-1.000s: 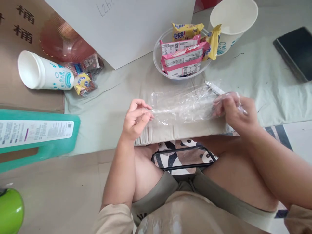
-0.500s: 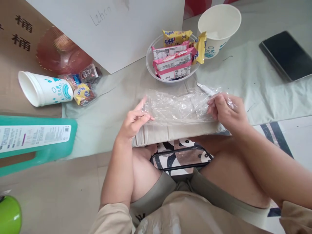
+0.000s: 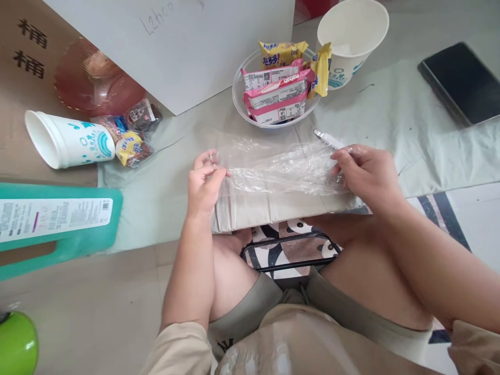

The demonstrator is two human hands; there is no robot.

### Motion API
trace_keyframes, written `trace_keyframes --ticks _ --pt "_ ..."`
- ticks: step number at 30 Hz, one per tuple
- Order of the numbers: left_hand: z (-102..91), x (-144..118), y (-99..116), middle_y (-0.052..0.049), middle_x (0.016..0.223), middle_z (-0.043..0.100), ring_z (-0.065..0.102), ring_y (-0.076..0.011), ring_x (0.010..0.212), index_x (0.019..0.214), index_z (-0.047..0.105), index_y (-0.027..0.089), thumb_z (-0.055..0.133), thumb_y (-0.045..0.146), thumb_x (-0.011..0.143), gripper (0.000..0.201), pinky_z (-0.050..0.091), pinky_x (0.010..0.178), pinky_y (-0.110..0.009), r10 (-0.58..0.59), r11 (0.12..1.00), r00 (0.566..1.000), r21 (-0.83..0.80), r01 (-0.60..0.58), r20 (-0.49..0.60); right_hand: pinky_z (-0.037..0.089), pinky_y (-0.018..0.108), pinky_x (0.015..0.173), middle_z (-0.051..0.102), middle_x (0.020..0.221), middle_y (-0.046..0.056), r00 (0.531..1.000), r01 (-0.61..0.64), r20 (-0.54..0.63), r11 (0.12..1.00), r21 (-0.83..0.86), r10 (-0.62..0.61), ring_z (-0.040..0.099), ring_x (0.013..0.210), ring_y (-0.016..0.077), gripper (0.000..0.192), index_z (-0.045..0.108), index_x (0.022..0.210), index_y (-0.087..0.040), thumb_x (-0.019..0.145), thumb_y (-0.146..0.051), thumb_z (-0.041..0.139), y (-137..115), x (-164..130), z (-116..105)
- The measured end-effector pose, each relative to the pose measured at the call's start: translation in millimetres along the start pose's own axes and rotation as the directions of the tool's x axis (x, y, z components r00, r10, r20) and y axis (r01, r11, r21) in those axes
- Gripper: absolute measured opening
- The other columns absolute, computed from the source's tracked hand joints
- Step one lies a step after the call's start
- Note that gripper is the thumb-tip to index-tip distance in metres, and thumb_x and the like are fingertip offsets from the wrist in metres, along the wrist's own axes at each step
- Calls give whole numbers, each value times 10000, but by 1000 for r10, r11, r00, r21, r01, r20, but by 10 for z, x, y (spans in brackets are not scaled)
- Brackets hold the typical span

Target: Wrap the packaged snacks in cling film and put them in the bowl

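A crumpled sheet of clear plastic film (image 3: 273,169), perhaps a bag, is stretched between my two hands above the cloth-covered table. My left hand (image 3: 206,179) pinches its left end between thumb and fingers. At the other end, my right hand (image 3: 365,169) grips the film with thumb and fingertips closed. A slim white and silver tool (image 3: 327,138), its kind unclear, lies just beyond the right fingers. Farther back stands a clear round bowl (image 3: 237,104) holding pink wafer packets (image 3: 277,96) and yellow snack packets (image 3: 283,53).
A white paper cup (image 3: 344,41) stands behind the bowl, with a black phone (image 3: 461,83) to its right. On the left are a tipped paper cup (image 3: 70,140), snack packs (image 3: 133,148), a teal jug (image 3: 117,213) and a white box (image 3: 187,57).
My left hand has moved a little left and up, drawing the film wider. My right hand stays nearly in place, still gripping its end.
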State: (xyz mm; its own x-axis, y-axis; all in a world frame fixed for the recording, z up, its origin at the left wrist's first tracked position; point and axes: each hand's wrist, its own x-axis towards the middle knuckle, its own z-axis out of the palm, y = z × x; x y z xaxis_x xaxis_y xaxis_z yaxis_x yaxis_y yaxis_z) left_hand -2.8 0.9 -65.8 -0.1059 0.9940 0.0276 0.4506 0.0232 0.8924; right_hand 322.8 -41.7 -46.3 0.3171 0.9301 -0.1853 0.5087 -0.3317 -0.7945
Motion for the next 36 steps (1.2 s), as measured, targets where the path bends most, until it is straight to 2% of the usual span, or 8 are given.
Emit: trace_keyframes --ticks 3,8,12,16,21,29,33,36 --pt "7 -13 62 -91 1291 656 644 -278 1211 568 697 188 646 142 689 139 525 1111 -449 -118 984 990 124 126 -73 393 294 529 687 639 -1 999 -31 15 997 -65 32 524 468 127 152 672 785 -211 906 -302 657 -54 -15 9" --pt "18 -12 82 -106 1227 692 628 -324 1224 526 656 191 668 160 700 178 486 1109 -505 -112 948 984 283 149 -140 426 334 602 679 625 -2 997 -66 20 989 -131 69 558 513 167 110 675 945 -221 894 -300 619 -78 -8 27" --pt "38 -7 57 -80 1091 750 653 -320 1210 686 695 205 716 247 729 63 441 1138 -521 -21 956 993 290 54 -116 462 378 697 636 596 -31 998 62 22 963 -261 -58 594 604 218 383 621 1210 -235 831 -276 661 -25 2 70" --pt "62 2 42 -27 946 772 708 -239 1019 793 695 211 691 214 697 96 521 997 -415 -10 989 1000 146 11 -3 467 390 684 648 654 -16 984 167 -3 930 -327 -178 596 644 239 554 540 1341 -249 807 -316 674 83 30 116" --pt "75 16 66 -3 775 710 684 -148 771 740 663 193 656 160 618 127 544 707 -269 -12 997 1000 -82 11 -15 521 454 750 688 890 67 958 256 -25 892 -373 -285 648 808 284 691 487 1435 -254 781 -340 693 169 36 143" --pt "-2 -2 189 13 869 655 613 -83 498 819 602 218 699 171 555 285 291 299 -180 -135 918 978 -353 183 156 537 607 971 534 1291 179 888 359 -109 820 -446 -447 627 1139 366 637 524 1444 -241 815 -246 619 14 -153 -3" --pt "-16 -2 203 9 915 657 591 -73 442 828 611 216 724 165 554 301 249 268 -183 -136 904 939 -349 248 316 525 578 1058 601 1308 152 807 568 41 756 -326 -589 603 1243 360 530 599 1353 -263 826 -283 659 -280 -228 -141" --pt "-8 6 214 -3 954 680 589 -74 434 844 619 209 722 168 561 304 252 275 -181 -109 909 898 -322 263 426 512 566 1096 598 1428 138 786 597 291 792 -127 -546 584 1318 379 742 505 1461 -279 778 -407 766 -513 -238 -48"
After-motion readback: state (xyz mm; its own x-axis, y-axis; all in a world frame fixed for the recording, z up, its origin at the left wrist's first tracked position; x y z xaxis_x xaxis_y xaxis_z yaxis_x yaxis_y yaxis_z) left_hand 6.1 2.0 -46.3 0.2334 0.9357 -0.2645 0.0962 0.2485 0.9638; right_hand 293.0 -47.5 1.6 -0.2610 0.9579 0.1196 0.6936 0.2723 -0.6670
